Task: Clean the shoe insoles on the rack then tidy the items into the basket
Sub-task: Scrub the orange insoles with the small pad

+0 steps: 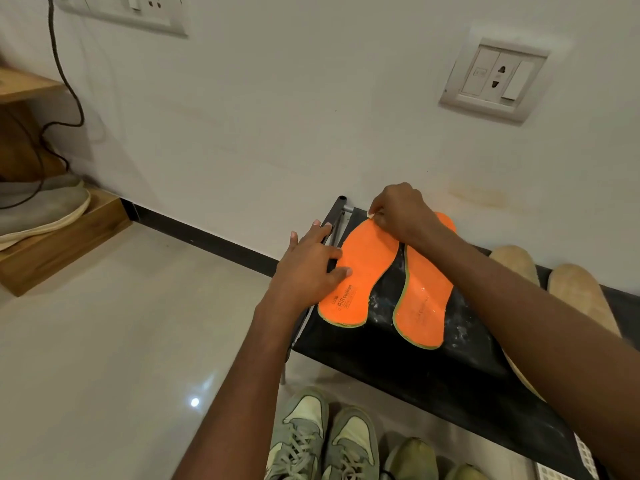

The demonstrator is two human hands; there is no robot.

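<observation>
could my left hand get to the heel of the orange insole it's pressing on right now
Probably yes. The left hand rests flat on the left orange insole, and its heel end lies uncovered near the rack's front edge, with nothing between. The right hand works at the toe end.

The left orange insole (360,271) carries "AIR cushion" printed near its heel; smaller print beside it is too small to read.

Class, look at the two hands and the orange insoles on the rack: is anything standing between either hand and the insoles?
Nothing visible. The left hand rests flat on the left insole; the right hand pinches something small and white at that insole's toe, its arm crossing the right insole.
</observation>
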